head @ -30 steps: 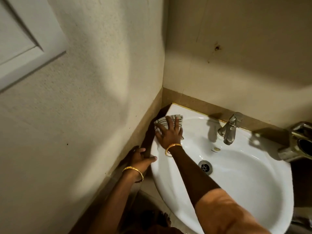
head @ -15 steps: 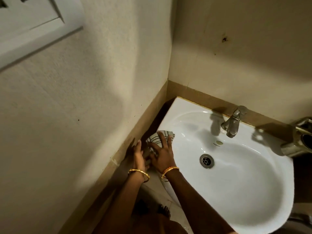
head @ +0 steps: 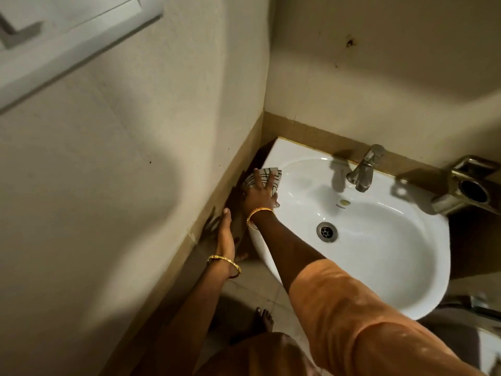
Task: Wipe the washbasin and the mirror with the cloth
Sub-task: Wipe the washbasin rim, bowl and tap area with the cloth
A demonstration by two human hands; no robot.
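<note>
The cloth is pressed flat on the left rim of the basin by the right hand, whose fingers are spread over it rather than curled around it. The left hand is held edge-on in the narrow gap between the basin and the side wall, fingers stretched out and grasping nothing. The task is judged to be at an early stage: only the left rim is being worked, while the bowl, the area around the drain and the ledge behind the tap appear yet to be wiped, though whether any of these is already clean cannot be told. No mirror can be made out with certainty; a pale framed panel is seen at the upper left, and its nature cannot be determined. A metal holder is fixed just beside the right rim, and both it and the tap are likely to obstruct a sweep along the back edge. A bare foot is seen on the floor below.
</note>
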